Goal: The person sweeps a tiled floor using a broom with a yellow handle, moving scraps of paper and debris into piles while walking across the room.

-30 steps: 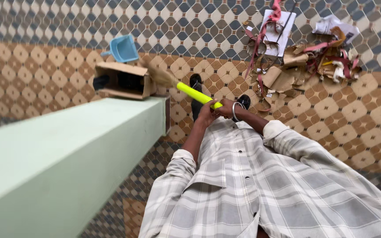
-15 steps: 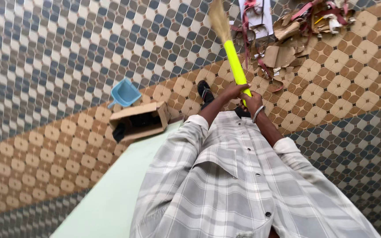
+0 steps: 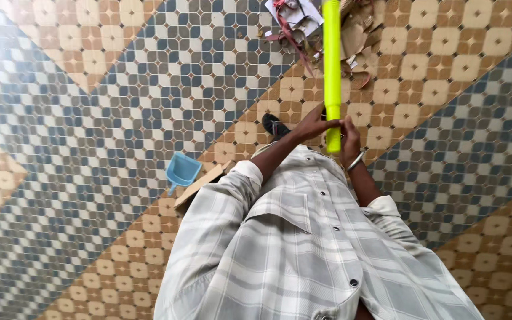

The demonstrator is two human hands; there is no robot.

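I hold a broom by its bright yellow handle (image 3: pixel 331 65) with both hands, in front of my grey checked shirt. My left hand (image 3: pixel 312 125) grips the handle near its lower end from the left. My right hand (image 3: pixel 349 135), with a metal bangle on the wrist, closes on the same end from the right. The handle points straight up the frame and its bristles are cut off by the top edge. It reaches toward a pile of torn cardboard and red strips (image 3: pixel 307 24) on the patterned tile floor.
A blue dustpan (image 3: pixel 182 171) lies on the tiles left of me, beside a brown cardboard box (image 3: pixel 201 185) partly hidden by my sleeve. My dark sandal (image 3: pixel 272 125) shows below my left hand. Patterned tiles (image 3: pixel 60 148) cover the floor all around.
The broom has swung from pointing left at the box to pointing straight ahead at the cardboard pile. The view has turned, and the pale green ledge has left the frame.
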